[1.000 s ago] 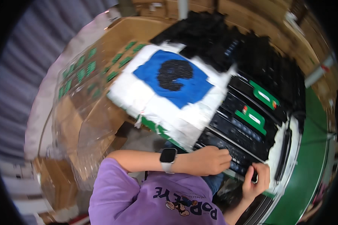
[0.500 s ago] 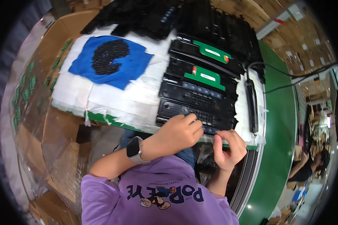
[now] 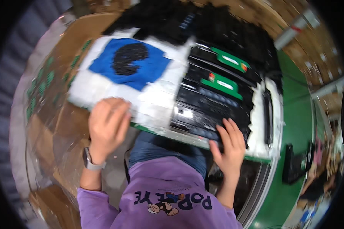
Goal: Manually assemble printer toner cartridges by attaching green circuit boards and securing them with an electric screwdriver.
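"So, the head view: where is the near black panel [image 3: 197, 120]?"

"On the white sheet [image 3: 153, 110], at its near edge, button row facing the person. The right hand [image 3: 230, 145] is at the panel's right end, fingers spread and seemingly touching it, thumb apart, nothing visibly gripped."

"And the left hand [image 3: 109, 124]?"

"Left of the panel, well apart from it and from the right hand, fingers curled. Blur prevents telling whether it holds anything."

"Changes noted?"

"Half a second ago both hands were close together at the panel's near side. The left has since moved off leftward; the right has opened from a pinch."

"Significance?"

"In the inspector's judgement, two-handed handling has broken off; only the right hand attends to the panel."

"Surroundings?"

"Just beyond the panel, a second black panel [image 3: 208, 101]; farther beyond, two green boards [image 3: 221, 84]. Beyond and left of it, a blue cloth [image 3: 157, 63] bearing small black pieces [image 3: 124, 59]. Well to its right, a black device [image 3: 293, 166] on a green surface [image 3: 288, 114]."
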`<state>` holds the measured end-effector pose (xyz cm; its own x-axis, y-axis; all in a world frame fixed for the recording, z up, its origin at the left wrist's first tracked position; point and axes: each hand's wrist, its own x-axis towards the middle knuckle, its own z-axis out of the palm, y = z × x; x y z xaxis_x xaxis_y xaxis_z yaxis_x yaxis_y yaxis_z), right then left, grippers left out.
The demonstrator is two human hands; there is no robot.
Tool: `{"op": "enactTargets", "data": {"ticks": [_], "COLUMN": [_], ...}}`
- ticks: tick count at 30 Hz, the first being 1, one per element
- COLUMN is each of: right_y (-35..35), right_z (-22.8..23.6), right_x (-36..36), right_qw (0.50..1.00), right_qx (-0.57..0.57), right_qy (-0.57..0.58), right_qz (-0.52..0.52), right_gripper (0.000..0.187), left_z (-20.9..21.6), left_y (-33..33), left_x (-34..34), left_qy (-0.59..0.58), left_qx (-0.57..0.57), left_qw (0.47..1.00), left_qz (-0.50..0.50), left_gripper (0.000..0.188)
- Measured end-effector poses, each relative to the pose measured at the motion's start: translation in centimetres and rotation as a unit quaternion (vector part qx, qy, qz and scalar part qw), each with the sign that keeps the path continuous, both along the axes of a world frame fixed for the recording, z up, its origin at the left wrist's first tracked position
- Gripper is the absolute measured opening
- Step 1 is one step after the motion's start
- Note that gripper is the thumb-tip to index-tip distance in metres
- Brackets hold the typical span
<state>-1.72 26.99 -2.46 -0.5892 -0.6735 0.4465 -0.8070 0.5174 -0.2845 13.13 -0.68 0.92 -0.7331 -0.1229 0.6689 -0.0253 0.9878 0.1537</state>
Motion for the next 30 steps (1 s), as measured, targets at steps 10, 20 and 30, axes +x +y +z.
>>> {"op": "enactTargets", "data": {"ticks": [10, 20, 30], "right_y": [-3.6, -24.1, -34.8], "right_z": [3.7, -4.2, -5.1], "right_x": [4.2, 12.5, 15.7], "right_qw": [0.987, 0.549, 0.459], "right_qx": [-0.115, 0.012, 0.040], "right_qy": [-0.022, -0.773, -0.845], "right_qz": [0.114, 0.317, 0.272], "right_gripper": [0.026, 0.050, 0.049], "left_z": [0.1, -3.6, -5.7], "left_y": [-27.0, -42.1, -48.2], "left_x": [25.4, 33.5, 33.0], "left_qy": [-0.139, -0.177, -0.126], "left_qx": [-0.021, 0.218, 0.268], "left_qw": [0.774, 0.690, 0.669], "left_qz": [0.618, 0.667, 0.682], "left_gripper": [0.044, 0.056, 0.045]}}
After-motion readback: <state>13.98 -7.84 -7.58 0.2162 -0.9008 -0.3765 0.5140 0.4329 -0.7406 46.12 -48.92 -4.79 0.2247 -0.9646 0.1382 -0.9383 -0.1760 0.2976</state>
